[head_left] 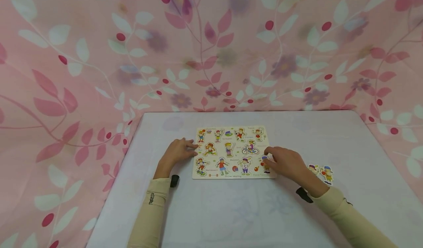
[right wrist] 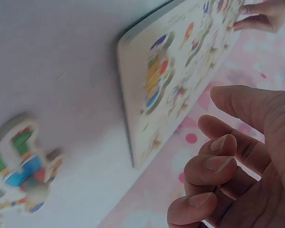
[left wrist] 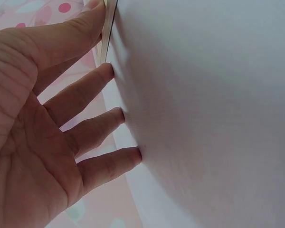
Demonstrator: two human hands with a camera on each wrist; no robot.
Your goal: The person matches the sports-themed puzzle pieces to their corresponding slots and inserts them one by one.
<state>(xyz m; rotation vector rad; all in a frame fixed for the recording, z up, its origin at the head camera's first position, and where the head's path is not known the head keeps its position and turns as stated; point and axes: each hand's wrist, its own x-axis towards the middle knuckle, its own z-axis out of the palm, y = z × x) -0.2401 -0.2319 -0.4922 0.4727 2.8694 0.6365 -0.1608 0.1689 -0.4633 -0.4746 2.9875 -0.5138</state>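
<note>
We are looking at a puzzle board [head_left: 232,152] lying flat on the white table [head_left: 231,211], near the middle and toward the far side. The board is carrying rows of small sport figures set in their cut-outs.

The left hand [head_left: 178,151] is resting at the board's left edge; we are seeing its fingers [left wrist: 97,121] held straight, their tips pressing down on the table, with the board's edge [left wrist: 106,33] just beside the thumb. It is gripping nothing.

The right hand [head_left: 285,162] is hovering over the board's near right corner, by the figure seated in the corner cut-out [head_left: 265,163]. In the right wrist view its fingers [right wrist: 213,164] are loosely curled, and nothing is lying between them; the board [right wrist: 180,71] is standing clear of the fingertips there. Whether the hand is touching that corner figure in the head view, we cannot tell.

Two loose figure pieces [head_left: 322,172] are lying on the table to the right of the board, just beside the right wrist and apart from the board. One of them [right wrist: 21,166] is showing blurred in the right wrist view.

Behind the table a pink leaf-patterned cloth [head_left: 211,46] is hanging as backdrop.
</note>
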